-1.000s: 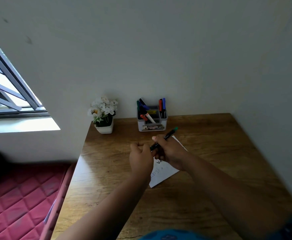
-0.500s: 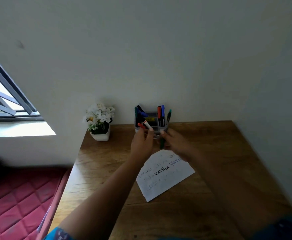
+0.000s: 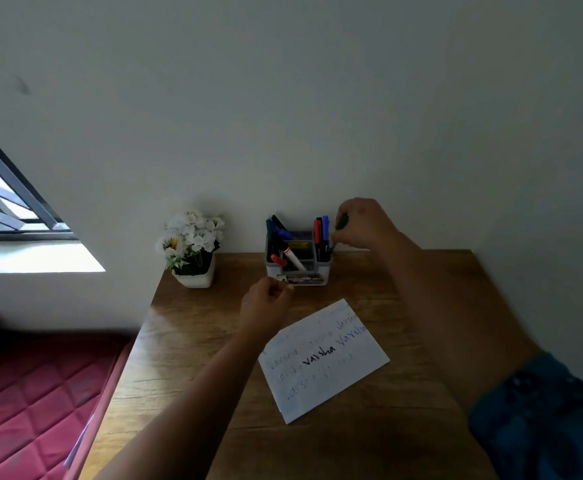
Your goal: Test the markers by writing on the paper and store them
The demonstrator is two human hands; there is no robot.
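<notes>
Right hand [image 3: 364, 223] pinches green marker [image 3: 342, 221] at my organizer's [image 3: 298, 268] right compartment; left hand [image 3: 265, 301] loosely curled, holding nothing.

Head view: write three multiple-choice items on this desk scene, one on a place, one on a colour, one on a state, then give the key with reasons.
1. Where does the flower pot stand relative to the marker holder?
A. To its left, by the wall
B. To its right
C. On the paper

2. What colour is the marker that the right hand grips?
A. Red
B. Green
C. Yellow

3. What state is the paper in?
A. Blank
B. Crumpled into a ball
C. Lying flat on the desk with writing on it

Key: 1 A, the pot sits at the desk's far left corner, the holder further right. 2 B, a green barrel shows at the fingers above the holder's right compartment. 3 C, several written lines show on the flat sheet, beside the empty, loosely curled left hand.
</notes>
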